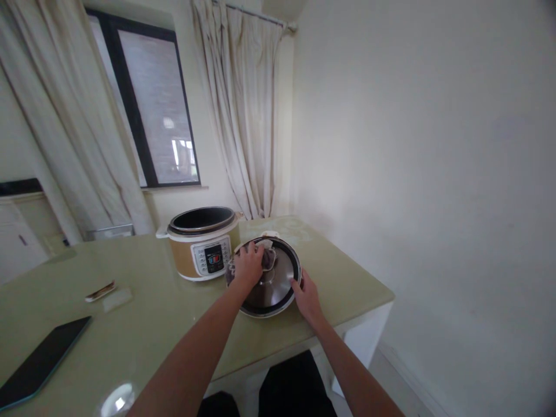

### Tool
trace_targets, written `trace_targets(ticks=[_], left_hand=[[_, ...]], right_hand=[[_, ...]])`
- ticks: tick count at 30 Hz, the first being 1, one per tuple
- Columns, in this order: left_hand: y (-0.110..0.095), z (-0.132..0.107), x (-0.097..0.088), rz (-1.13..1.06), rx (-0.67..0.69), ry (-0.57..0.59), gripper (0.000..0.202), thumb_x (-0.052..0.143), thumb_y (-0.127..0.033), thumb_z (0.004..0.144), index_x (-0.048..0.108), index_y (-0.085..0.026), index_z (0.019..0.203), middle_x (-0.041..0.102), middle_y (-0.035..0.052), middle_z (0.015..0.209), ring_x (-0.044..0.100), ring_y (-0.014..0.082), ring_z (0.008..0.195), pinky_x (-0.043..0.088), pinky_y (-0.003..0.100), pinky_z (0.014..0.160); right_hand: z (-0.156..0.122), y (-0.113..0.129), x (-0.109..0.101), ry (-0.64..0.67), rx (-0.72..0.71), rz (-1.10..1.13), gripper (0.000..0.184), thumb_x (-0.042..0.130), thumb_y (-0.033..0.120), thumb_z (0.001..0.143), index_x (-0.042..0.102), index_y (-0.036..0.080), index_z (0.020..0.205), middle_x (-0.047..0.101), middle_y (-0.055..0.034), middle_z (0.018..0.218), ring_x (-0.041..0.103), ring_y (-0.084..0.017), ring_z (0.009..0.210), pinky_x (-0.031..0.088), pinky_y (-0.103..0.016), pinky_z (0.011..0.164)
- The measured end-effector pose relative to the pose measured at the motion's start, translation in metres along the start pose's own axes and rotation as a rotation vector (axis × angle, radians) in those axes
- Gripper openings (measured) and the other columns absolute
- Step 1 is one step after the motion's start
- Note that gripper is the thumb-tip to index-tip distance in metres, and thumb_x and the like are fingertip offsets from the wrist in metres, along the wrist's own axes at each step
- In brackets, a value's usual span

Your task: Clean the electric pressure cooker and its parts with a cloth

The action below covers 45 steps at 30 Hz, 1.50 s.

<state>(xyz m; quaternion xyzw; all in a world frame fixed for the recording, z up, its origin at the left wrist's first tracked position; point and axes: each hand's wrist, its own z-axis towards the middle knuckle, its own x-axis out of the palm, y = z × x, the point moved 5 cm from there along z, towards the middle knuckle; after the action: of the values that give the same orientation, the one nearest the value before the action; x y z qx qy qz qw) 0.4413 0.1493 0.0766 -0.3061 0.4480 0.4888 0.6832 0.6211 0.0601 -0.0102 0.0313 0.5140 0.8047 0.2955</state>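
A round metal cooker lid [275, 284] with a dark rim lies inner side up on the pale green table [165, 313]. My left hand [247, 266] presses a crumpled grey cloth [268, 259] onto the lid's upper left part, fingers closed on it. My right hand [307, 296] grips the lid's right rim and steadies it. Just left of the lid stands an open gold and white electric pressure cooker [202, 243] with a dark inner pot and a button panel facing me.
A dark phone or tablet [41, 362] lies at the table's near left. A small flat packet [101, 291] and a clear wrapper lie further in. White wall on the right, curtains and window behind. The table's corner edge is right of the lid.
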Motion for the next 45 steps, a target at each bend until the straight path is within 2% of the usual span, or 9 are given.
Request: trace_targets(ticks=[3,10,17,22,26,30,34,39,45], left_hand=[[-0.013,-0.009,0.003,-0.097,-0.031,0.106,0.055,0.066,-0.036,0.09,0.057,-0.021,0.141,0.056,0.0191,0.144,0.06,0.0384,0.124,0.055,0.048,0.093],[-0.068,-0.024,0.007,-0.211,0.353,0.421,0.055,0.062,-0.053,0.09,0.066,-0.018,0.132,0.072,0.0155,0.129,0.071,0.0302,0.115,0.058,0.038,0.097],[-0.04,-0.021,0.014,0.007,0.436,0.59,0.065,0.092,-0.015,0.053,0.078,-0.024,0.115,0.076,0.0136,0.123,0.073,0.038,0.108,0.06,0.047,0.089],[-0.006,-0.019,0.001,0.144,0.325,0.438,0.031,0.071,-0.012,0.083,0.078,-0.02,0.112,0.07,0.019,0.132,0.062,0.0426,0.127,0.05,0.06,0.101],[0.011,-0.009,-0.008,0.168,0.247,0.237,0.042,0.054,-0.01,0.094,0.07,-0.024,0.131,0.057,0.0176,0.148,0.05,0.0399,0.137,0.046,0.06,0.105],[0.02,0.0,-0.004,0.047,-0.008,0.054,0.05,0.052,-0.016,0.096,0.058,-0.029,0.144,0.054,0.0154,0.147,0.055,0.0359,0.128,0.053,0.052,0.097],[0.006,-0.003,0.009,-0.173,-0.162,0.041,0.051,0.057,-0.033,0.096,0.055,-0.026,0.146,0.056,0.0155,0.143,0.058,0.0353,0.125,0.055,0.046,0.093],[-0.034,-0.01,0.019,-0.328,0.012,0.149,0.052,0.062,-0.043,0.091,0.063,-0.024,0.139,0.06,0.0152,0.142,0.061,0.0359,0.127,0.053,0.047,0.103],[-0.063,-0.011,0.023,-0.366,0.367,0.37,0.045,0.071,-0.042,0.083,0.076,-0.021,0.122,0.076,0.0095,0.123,0.071,0.026,0.112,0.054,0.031,0.1]], right_hand=[[0.0,0.003,0.0,-0.004,-0.002,-0.032,0.041,0.055,0.042,0.092,0.069,0.019,0.123,0.077,-0.0082,0.101,0.067,-0.024,0.084,0.052,-0.034,0.081],[0.005,-0.01,-0.004,-0.032,0.027,0.026,0.041,0.053,0.031,0.083,0.072,0.017,0.116,0.077,-0.0098,0.103,0.068,-0.026,0.091,0.053,-0.036,0.086],[0.005,-0.021,0.003,0.007,0.091,0.156,0.038,0.054,0.031,0.082,0.071,0.019,0.114,0.077,-0.0063,0.095,0.068,-0.023,0.079,0.055,-0.033,0.075],[0.004,-0.016,0.005,0.028,0.091,0.178,0.042,0.054,0.031,0.082,0.07,0.018,0.119,0.075,-0.005,0.09,0.065,-0.021,0.071,0.053,-0.032,0.068],[0.004,-0.015,0.004,0.035,0.098,0.179,0.038,0.056,0.031,0.081,0.071,0.019,0.113,0.073,-0.0034,0.086,0.064,-0.021,0.07,0.052,-0.031,0.067],[0.004,-0.016,0.006,0.048,0.12,0.222,0.041,0.058,0.036,0.083,0.07,0.019,0.119,0.071,-0.0014,0.082,0.063,-0.021,0.069,0.053,-0.032,0.068],[0.003,-0.016,0.007,0.067,0.139,0.252,0.044,0.06,0.037,0.083,0.068,0.019,0.123,0.068,0.0,0.076,0.063,-0.021,0.069,0.053,-0.032,0.068],[0.004,-0.018,0.006,0.077,0.113,0.238,0.049,0.061,0.039,0.084,0.067,0.019,0.129,0.075,-0.0039,0.094,0.064,-0.021,0.075,0.054,-0.033,0.073],[0.006,-0.032,0.002,0.005,0.147,0.115,0.048,0.058,0.034,0.079,0.07,0.019,0.123,0.076,-0.0058,0.095,0.064,-0.022,0.075,0.054,-0.034,0.073]])
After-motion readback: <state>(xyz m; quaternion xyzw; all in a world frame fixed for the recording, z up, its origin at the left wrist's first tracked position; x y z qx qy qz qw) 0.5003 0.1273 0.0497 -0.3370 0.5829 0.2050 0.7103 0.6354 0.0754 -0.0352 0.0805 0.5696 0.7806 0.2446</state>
